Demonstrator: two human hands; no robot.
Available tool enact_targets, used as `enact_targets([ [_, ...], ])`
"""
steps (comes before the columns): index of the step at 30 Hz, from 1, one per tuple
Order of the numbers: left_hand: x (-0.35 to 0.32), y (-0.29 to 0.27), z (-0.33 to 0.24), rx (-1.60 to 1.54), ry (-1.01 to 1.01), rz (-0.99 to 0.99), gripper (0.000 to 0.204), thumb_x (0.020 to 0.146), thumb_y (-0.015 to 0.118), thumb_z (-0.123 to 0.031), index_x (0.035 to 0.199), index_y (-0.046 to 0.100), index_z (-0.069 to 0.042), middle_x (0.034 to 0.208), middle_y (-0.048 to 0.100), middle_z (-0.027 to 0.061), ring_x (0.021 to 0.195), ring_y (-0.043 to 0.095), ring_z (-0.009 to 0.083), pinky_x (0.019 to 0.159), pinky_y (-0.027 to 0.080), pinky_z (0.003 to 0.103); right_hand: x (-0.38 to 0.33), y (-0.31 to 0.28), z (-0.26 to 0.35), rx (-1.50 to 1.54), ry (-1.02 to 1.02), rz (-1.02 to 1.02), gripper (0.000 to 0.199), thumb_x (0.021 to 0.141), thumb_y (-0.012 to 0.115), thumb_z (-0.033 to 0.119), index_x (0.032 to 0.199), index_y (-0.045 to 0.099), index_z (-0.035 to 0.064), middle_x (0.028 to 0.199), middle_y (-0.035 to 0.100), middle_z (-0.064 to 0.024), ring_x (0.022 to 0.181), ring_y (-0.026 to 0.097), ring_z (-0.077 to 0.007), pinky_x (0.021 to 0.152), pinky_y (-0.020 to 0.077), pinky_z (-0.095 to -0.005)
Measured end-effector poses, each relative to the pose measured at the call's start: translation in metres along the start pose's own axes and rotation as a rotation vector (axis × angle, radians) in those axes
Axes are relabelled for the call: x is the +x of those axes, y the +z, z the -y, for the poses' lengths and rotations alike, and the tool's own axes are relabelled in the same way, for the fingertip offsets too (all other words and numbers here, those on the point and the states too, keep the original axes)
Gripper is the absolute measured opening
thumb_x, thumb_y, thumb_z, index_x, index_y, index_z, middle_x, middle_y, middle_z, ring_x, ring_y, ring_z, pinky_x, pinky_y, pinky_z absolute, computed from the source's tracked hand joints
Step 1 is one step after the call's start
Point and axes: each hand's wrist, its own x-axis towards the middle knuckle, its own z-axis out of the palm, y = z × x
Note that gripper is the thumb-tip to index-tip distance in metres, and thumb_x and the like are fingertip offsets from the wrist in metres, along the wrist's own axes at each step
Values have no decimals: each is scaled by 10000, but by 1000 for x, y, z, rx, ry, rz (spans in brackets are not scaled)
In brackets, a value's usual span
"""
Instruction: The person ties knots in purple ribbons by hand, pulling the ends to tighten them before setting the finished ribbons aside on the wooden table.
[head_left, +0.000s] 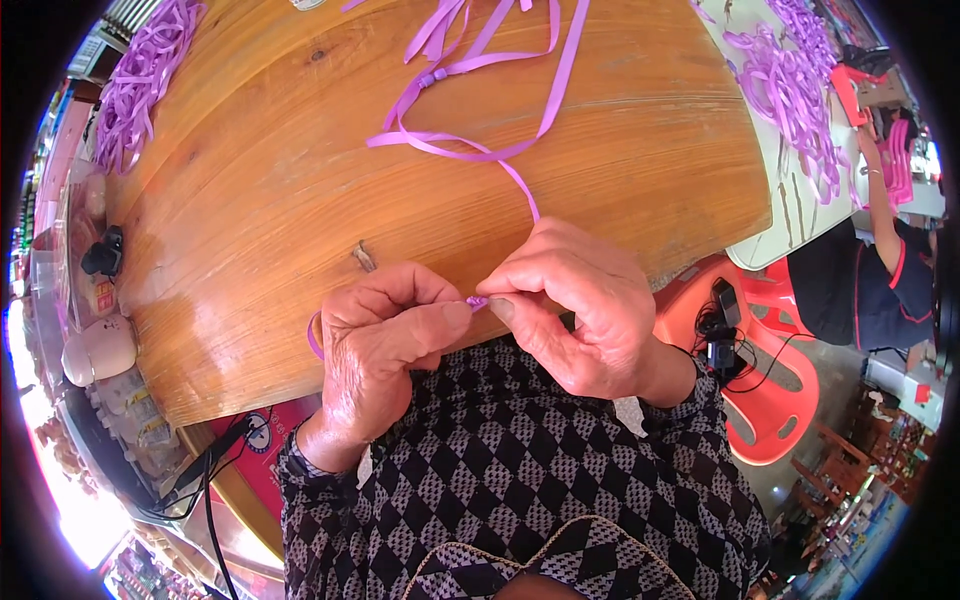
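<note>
Between my fingertips, close to the table's near edge, is a small purple ribbon knot (477, 302). My left hand (385, 325) pinches it from the left, thumb against the curled fingers. From the right, my right hand (580, 305) pinches the same piece with thumb and forefinger. A purple ribbon (520, 183) runs up from behind my right hand to a loose, looped length on the table, where a small knotted bundle (432, 78) sits. Another bit of ribbon (315, 335) curves out beside my left hand. My fingers hide part of the knot.
The wooden table (250, 220) spreads ahead. Purple ribbon piles lie at far left (150, 75) and on a pale table (790, 225) at right. An orange chair (770, 400) with a small black device stands at right, near another person (850, 285). Black cables (208, 490) hang lower left.
</note>
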Motion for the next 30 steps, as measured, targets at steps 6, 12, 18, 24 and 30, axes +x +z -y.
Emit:
enact_targets([
  [6,0,1,1,57,13,0,84,754,614,-83,725,607,-4,619,545,-22,514,426,23,468,325,163,-2,4,-3,-26,-18,-2,155,660,610,-99,782,584,-8,673,564,-67,545,486,-197,483,365,-288],
  [12,1,3,3,102,74,25,79,758,611,-63,718,592,3,615,530,-28,533,422,19,476,322,172,0,7,-5,-49,-55,16,232,566,583,-104,768,570,10,647,533,-52,530,465,-203,478,354,-292],
  [18,0,4,8,59,73,71,57,763,632,-30,762,596,15,654,548,-21,551,434,18,488,334,174,-1,8,-5,-101,-53,-11,239,538,585,-119,724,539,24,630,509,-53,526,458,-218,465,345,-295],
  [24,-4,6,4,606,593,31,136,739,677,17,857,609,18,684,598,19,578,520,50,479,389,206,-2,9,-8,6,6,-58,231,541,558,-136,712,526,16,613,490,-63,517,453,-210,455,336,-291],
  [30,2,0,13,659,699,49,99,774,671,-38,838,611,8,649,568,0,558,493,48,486,386,195,-5,10,-13,-201,-135,-124,226,524,555,-143,688,519,8,607,485,-57,501,436,-193,443,315,-273],
])
